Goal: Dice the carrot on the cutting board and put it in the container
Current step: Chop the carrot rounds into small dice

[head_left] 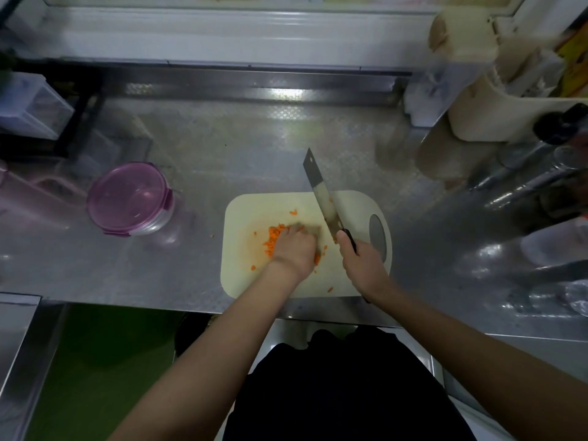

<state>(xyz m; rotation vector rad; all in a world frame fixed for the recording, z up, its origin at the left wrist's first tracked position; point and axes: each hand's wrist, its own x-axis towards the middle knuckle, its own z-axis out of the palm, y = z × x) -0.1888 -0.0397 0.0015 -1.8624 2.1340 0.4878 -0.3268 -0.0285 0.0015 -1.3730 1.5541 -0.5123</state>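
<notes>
Steel counter [222, 154]: left hand [294, 249] lay on carrot dice [274, 236], curl unreadable; right hand [362, 262] gripped knife [321, 198] just right of it, blade pointing away.

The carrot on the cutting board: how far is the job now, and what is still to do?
Done: the carrot lies in small orange pieces on the cutting board. In hand: the left hand rests on the pile; the right hand grips the knife, blade over the board. Left: perhaps finer cuts, then the transfer; the container stands apart at the left, purple lid on, no orange visible inside.
</notes>
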